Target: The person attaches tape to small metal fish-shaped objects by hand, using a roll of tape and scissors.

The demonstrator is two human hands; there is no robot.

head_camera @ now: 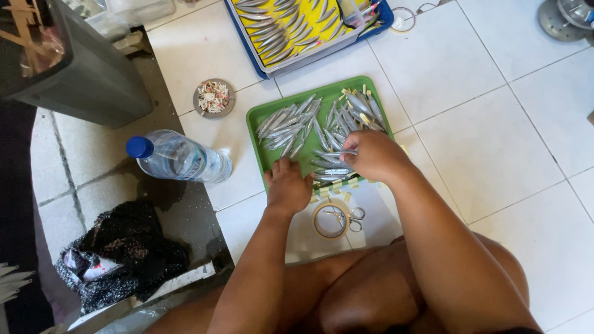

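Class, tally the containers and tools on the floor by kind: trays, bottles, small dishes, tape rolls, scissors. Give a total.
Trays: 2, green tray and blue tray
Bottles: 1, plastic bottle
Small dishes: 1, round dish
Tape rolls: 1, tape roll
Scissors: 1, scissors
Total: 6

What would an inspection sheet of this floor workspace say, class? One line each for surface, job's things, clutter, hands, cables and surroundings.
Surface: white tiled floor.
Job's things: green tray holding silvery fish-shaped pieces; tape roll and small scissors beside it.
Clutter: lying water bottle, small dish of bits, black bag.
Hands: left hand on the tray edge; right hand over the pieces.
Cables: nothing seen.
Surroundings: blue tray with more pieces, grey bin.
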